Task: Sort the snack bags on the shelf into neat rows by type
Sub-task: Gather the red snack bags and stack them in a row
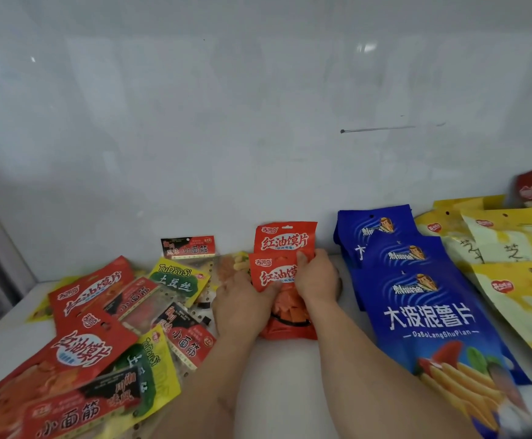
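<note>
White shelf board under a pale, glossy back wall, and both hands are right in the middle of it. Take the front red bag as our landmark: the left hand grips its left edge with the thumb pinched over the face, and the right hand clamps the right edge, fingers curled over the top corner. Directly behind it, standing against the wall, a second red bag of the same type, so a red row looks to be starting.

Right of the front red bag, just beside it, the blue chip bags already lie overlapped in a neat row, and beyond those the yellow bags. Left of it, an unsorted heap: more red bags, yellow-green packets, small black-and-red ones, all at angles.

Handling call: this pouch looks light and soft, a glossy film likely to slide on its neighbours and on the board. The slices inside probably crack if squeezed, so the flat sealed edges are the place to hold, as both hands do now. It looks likely to flop if pinched by one corner alone; two-sided support keeps it square for lining up.
</note>
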`<state>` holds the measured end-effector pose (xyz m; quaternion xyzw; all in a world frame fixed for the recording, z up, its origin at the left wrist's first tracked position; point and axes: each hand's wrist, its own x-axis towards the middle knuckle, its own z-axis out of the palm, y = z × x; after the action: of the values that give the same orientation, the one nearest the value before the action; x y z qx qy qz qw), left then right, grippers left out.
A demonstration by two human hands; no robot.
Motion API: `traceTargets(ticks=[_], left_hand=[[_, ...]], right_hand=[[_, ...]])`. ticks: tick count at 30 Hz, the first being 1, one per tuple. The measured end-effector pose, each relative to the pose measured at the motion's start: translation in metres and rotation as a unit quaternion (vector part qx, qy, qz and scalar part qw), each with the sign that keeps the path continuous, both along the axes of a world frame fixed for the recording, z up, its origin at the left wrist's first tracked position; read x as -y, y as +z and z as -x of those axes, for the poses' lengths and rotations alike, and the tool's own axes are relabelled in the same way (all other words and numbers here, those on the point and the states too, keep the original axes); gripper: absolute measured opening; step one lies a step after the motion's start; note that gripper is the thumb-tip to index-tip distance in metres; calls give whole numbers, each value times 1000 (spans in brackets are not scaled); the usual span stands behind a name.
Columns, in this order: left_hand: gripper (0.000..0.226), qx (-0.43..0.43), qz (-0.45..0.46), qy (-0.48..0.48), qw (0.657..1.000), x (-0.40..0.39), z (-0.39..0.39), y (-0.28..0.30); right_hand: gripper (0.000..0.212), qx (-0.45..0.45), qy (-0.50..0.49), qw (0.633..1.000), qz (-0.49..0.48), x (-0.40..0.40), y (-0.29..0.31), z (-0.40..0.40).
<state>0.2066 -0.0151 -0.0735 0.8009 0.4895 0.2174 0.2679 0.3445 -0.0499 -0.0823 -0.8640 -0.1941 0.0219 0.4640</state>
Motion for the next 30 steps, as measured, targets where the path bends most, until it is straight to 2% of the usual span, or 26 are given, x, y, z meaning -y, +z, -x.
traceTargets(ticks=[6,11,15,17,22,26,30], left_hand=[[89,-62,-35,23,997,3,4,3],[93,-92,-29,17,995,8,4,10],[86,-46,-30,18,998,8,2,16],[72,-25,-40,19,999,6,3,22],[39,-72,-80,-9,994,4,23,48],[37,-106,-128,9,986,3,46,58],[43,-91,-105,46,989,-11,81,56]], right_hand=[[31,17,-10,1000,15,1,3,5],[36,12,-4,999,47,1,10,5],[47,52,0,995,85,3,17,6],[51,81,9,991,101,5,20,9],[46,135,56,982,119,4,30,26],[41,187,113,971,96,-5,40,53],[34,213,200,953,77,-14,45,91]])
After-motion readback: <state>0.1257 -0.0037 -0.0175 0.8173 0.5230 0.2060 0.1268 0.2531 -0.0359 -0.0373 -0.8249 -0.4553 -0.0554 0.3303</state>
